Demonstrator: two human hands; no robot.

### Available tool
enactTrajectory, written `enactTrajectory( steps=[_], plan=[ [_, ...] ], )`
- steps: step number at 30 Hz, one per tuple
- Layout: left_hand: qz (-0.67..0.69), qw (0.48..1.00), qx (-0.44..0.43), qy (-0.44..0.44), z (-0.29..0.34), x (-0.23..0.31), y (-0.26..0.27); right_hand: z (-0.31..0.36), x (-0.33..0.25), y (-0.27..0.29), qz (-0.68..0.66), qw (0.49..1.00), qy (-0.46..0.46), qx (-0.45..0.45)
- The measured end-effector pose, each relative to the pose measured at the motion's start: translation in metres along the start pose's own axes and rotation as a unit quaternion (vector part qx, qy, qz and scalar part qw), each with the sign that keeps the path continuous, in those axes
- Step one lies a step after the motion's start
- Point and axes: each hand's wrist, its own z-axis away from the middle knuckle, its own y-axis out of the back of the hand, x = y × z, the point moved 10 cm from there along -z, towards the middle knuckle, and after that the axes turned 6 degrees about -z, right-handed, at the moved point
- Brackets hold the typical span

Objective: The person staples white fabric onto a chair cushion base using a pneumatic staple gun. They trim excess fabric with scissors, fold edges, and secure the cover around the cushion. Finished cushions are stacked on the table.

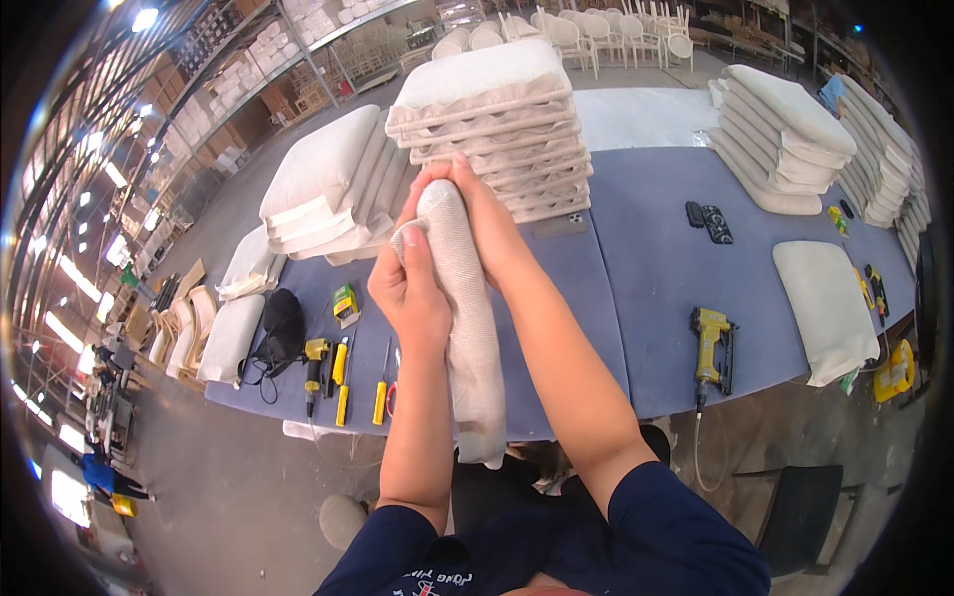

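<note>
A seat cushion [469, 333] in pale woven fabric is held up edge-on above the table's front edge, its narrow side facing me. My left hand [409, 293] is closed on its left side, thumb pressed against the fabric near the upper end. My right hand [481, 214] wraps the far right side near the top, its fingertips partly hidden. A loose fabric flap hangs at the cushion's lower end. Just beyond my hands rises a tall stack of similar cushions [497, 149].
More cushion stacks stand at left [323, 184] and right [780, 139] on the blue-covered table [651, 288]. A yellow staple gun [712, 348] with a hose lies right; another [317, 368] lies left, by yellow-handled screwdrivers [381, 399], a green-yellow box [345, 306] and a black bag-like item [283, 326].
</note>
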Motion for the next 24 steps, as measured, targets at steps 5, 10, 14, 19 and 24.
enactTrajectory(
  steps=[5, 10, 14, 19, 24],
  plan=[
    [0.012, 0.997, -0.072, 0.0, 0.008, -0.001, -0.012, 0.013, -0.012, 0.011, -0.036, 0.998, -0.003, 0.045],
    [0.0, 0.996, -0.091, 0.022, 0.014, 0.003, -0.013, 0.028, 0.004, 0.036, -0.007, 0.997, 0.031, 0.064],
    [-0.034, 0.995, -0.091, 0.02, 0.022, 0.004, -0.004, 0.095, 0.056, 0.037, -0.059, 0.983, -0.106, 0.138],
    [-0.034, 0.983, -0.182, -0.015, 0.059, 0.034, -0.01, 0.18, 0.129, 0.057, -0.125, 0.975, -0.058, 0.172],
    [-0.084, 0.917, -0.321, -0.22, 0.124, 0.059, -0.087, 0.221, 0.168, 0.113, 0.066, 0.976, -0.028, 0.205]
  ],
)
